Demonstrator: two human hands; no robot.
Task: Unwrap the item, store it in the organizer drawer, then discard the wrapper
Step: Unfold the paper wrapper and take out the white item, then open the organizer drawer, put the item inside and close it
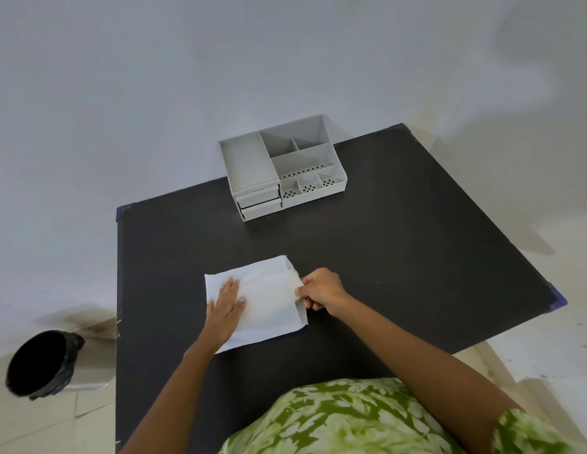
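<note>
Left hand (227,303) lies flat, fingers spread, pinning the white wrapper (264,309) to the counter (400,257). Right hand (321,290) is pinched on its open right edge. Item inside not visible. Risk: a sharp pull could tear the wrapper or spill the item.

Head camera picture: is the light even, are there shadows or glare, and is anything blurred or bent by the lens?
Head view: soft, even light, no glare on the black table; faint shadows on the wall behind the grey organizer; wide-angle lens bends the table edges outward; white wrapper and both hands sharp, left hand flat on it, right hand pinching its edge; bin at the corner slightly stretched.
</note>
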